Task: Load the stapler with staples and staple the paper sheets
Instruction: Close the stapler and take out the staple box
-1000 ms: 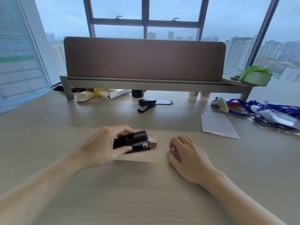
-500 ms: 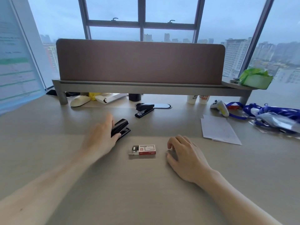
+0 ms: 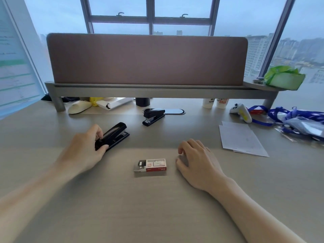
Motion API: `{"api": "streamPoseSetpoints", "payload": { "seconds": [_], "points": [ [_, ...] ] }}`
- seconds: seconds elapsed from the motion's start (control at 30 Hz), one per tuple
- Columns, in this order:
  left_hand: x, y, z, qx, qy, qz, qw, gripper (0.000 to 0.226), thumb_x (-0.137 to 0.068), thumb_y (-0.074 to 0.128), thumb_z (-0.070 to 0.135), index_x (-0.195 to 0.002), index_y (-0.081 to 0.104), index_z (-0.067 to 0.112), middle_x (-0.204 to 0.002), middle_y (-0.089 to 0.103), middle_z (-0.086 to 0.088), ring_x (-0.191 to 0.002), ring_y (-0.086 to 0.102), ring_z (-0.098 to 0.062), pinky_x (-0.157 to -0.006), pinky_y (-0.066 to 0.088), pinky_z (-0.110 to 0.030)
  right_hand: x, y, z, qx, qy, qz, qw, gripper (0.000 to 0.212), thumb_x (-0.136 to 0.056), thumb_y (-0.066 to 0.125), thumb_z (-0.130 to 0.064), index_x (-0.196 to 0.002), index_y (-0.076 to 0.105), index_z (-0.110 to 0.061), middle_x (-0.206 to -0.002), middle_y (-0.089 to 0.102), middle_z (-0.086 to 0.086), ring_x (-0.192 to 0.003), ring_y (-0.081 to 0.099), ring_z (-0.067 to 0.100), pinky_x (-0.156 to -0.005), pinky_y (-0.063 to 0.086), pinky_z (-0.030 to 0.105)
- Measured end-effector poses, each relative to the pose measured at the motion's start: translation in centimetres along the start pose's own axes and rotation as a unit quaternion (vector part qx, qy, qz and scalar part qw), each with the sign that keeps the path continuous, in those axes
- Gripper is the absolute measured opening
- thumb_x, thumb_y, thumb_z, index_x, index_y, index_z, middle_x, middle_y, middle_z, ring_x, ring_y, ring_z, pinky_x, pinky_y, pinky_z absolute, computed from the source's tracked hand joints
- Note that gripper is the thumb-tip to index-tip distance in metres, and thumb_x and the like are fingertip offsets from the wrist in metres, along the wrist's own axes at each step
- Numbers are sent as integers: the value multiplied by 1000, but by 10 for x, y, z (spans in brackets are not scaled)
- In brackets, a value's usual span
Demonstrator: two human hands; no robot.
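A black stapler (image 3: 114,135) lies on the desk left of centre, its nose pointing away to the right. My left hand (image 3: 84,149) grips its near end, thumb on the side and fingers over the top. A small red and white staple box (image 3: 151,165) sits in the middle of the desk with its left end slid open. My right hand (image 3: 198,160) rests on the desk just right of the box, fingers curled, holding nothing. White paper sheets (image 3: 241,138) lie flat at the right.
A second black stapler (image 3: 153,116) stands further back near a cable port. Under the grey riser shelf (image 3: 157,92) are a mouse (image 3: 78,106), an open white box and cups. A white controller (image 3: 242,112) and blue lanyards lie at the far right.
My left hand has carried the stapler from in front of the staple box to the left and back, and set it on the desk. The right hand has stayed in place.
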State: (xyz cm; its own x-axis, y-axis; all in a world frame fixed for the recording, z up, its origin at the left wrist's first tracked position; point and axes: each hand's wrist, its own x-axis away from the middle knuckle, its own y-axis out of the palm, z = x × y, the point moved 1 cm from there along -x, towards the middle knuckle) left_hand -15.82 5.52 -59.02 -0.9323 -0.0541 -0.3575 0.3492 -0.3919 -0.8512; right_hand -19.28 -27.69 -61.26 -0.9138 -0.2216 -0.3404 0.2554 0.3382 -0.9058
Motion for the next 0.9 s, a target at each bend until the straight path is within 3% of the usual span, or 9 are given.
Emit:
{"api": "streamPoseSetpoints", "payload": {
  "seconds": [0.1, 0.3, 0.43, 0.73, 0.9],
  "points": [
    [-23, 10, -4, 12, -12, 4, 1000, 34, -86, 82, 23, -96, 50, 23, -87, 69, -8, -70, 64, -28, -70, 55, -41, -11, 4, 4, 1, 3, -3, 1000, 15, -95, 53, -41, -105, 53, -29, -108, 55, -12, -110, 53, 17, -86, 40, 31],
    [-69, 35, -2, 4, -12, 19, 1000, 31, -88, 80, 23, -101, 52, 19, -91, 63, -6, -84, 62, -34, -77, 53, -43, -32, 10, 9, 5, -4, -13, 1000, 15, -93, 53, -45, -99, 43, -36, -104, 50, -15, -108, 52, 14, -86, 40, 30],
    [-97, 54, 7, 9, -1, 33, 999, 29, -89, 79, 24, -102, 54, 17, -93, 64, -5, -87, 60, -31, -73, 46, -37, -37, 14, 11, 13, -8, -5, 1000, 17, -91, 54, -47, -97, 40, -38, -101, 47, -17, -105, 52, 13, -82, 37, 29],
    [-130, 82, 36, 23, 16, 8, 1000, 29, -91, 74, 30, -101, 47, 21, -96, 62, -5, -91, 58, -31, -81, 52, -41, -35, 12, 10, 3, -10, 2, 1000, 17, -94, 54, -48, -100, 42, -39, -101, 47, -19, -99, 48, 10, -84, 39, 27],
    [-137, 86, 41, 19, 1, -7, 1000, 28, -93, 72, 30, -101, 45, 24, -95, 61, -6, -88, 58, -30, -74, 47, -38, -35, 13, 10, 4, -10, 0, 1000, 19, -92, 53, -50, -98, 38, -40, -100, 45, -19, -94, 42, 9, -82, 37, 28]
  ]
}}
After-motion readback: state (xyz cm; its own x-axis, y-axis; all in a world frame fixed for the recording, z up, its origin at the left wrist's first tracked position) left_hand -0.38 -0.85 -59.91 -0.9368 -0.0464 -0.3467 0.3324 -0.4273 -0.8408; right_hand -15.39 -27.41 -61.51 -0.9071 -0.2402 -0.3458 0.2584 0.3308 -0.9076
